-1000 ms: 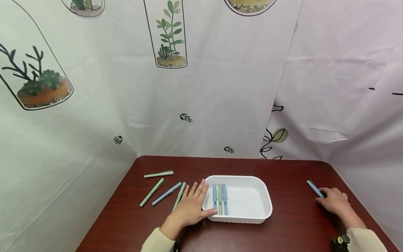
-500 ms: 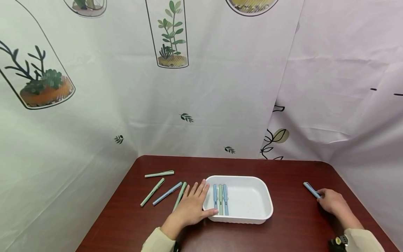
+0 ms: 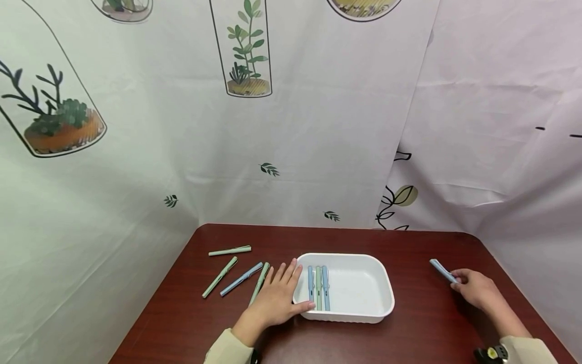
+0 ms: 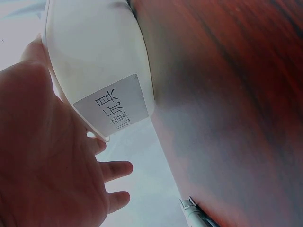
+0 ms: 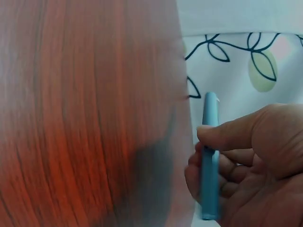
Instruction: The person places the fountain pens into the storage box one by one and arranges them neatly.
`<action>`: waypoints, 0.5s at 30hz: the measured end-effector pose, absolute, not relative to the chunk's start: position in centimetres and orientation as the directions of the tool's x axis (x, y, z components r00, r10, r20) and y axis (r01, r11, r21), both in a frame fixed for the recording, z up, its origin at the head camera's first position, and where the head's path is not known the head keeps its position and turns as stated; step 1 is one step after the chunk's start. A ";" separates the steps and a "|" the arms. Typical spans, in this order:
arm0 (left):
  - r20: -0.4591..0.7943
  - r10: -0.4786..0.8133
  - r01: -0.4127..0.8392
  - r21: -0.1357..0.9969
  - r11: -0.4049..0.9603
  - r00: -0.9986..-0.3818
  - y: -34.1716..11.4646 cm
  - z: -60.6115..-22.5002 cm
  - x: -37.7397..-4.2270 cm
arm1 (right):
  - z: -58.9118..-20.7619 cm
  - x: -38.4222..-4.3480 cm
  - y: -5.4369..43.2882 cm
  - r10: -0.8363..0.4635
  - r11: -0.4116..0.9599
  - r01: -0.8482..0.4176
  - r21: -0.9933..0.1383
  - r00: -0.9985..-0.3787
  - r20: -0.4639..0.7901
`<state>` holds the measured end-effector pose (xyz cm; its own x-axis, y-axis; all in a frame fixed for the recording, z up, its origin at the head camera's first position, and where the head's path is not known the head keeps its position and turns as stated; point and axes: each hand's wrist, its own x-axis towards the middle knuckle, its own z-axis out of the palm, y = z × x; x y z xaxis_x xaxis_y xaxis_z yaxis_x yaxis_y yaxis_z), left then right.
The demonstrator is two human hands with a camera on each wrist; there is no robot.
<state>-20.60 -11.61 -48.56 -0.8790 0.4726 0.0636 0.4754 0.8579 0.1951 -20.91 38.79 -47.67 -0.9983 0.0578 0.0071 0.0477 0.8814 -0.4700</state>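
Starting with the head view: the left hand is spread wide over the left rim of a white tray, thumb reaching across the near left corner. Inside, toward that same side, three pens lie in a row: blue, green, blue. Left of the tray there's a looser bunch on the dark red-brown tabletop: two green pens farther out, then a blue pen and another green pen near the spread fingers. Way over to the right, well apart from the tray, the right hand is pinching a light blue pen, tip end pointing up and left or cap end, can't tell which. Printed plant cloth hangs behind.

Left wrist cam: palm up against the tray's side, grey label with Chinese characters on it.

Right wrist cam: thumb and fingers clamped round the light blue pen, dark shadow on the tabletop beside it.
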 end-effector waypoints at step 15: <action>0.068 0.470 0.473 0.208 0.856 -0.880 -11.6 -48.6 -20.5 | -46.6 -20.1 36.7 -0.034 0.469 0.075 -0.880 -0.994 -0.103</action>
<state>-20.52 -11.61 -48.60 -0.8800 0.4700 0.0677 0.4732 0.8561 0.2078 -20.09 36.69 -46.60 -0.9941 -0.0340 -0.1031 0.0752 0.4685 -0.8802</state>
